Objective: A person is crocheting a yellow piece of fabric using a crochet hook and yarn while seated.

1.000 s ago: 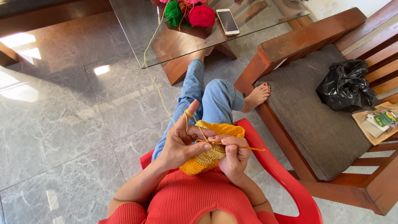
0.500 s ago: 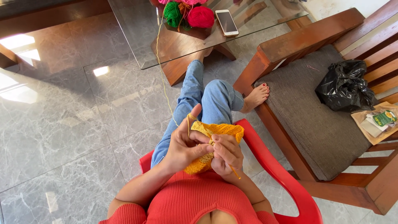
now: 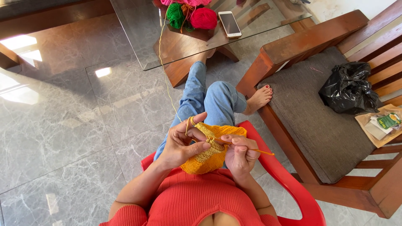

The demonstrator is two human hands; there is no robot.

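I sit on a red plastic chair (image 3: 293, 184) with a yellow crocheted piece (image 3: 209, 157) in my lap. My left hand (image 3: 182, 142) pinches its upper edge, and the yellow yarn (image 3: 164, 71) runs over my raised forefinger. An orange crochet hook (image 3: 255, 150) is gripped in my right hand (image 3: 240, 157), its tip in the stitches near my left thumb. The strand leads up and away toward the glass table (image 3: 138, 37). My legs in blue jeans (image 3: 209, 98) stretch forward, one bare foot (image 3: 259, 98) resting against the wooden sofa.
Green (image 3: 175, 14) and red yarn balls (image 3: 204, 18) and a phone (image 3: 229, 24) lie on the glass table. To my right stands a wooden sofa (image 3: 318, 35) with a grey cushion, a black plastic bag (image 3: 347, 88) and paper packets (image 3: 381, 123). Grey marble floor (image 3: 63, 125) spreads to the left.
My right hand has swung the hook back out to the right, its tip again in the stitches. My left forefinger still carries the yarn.
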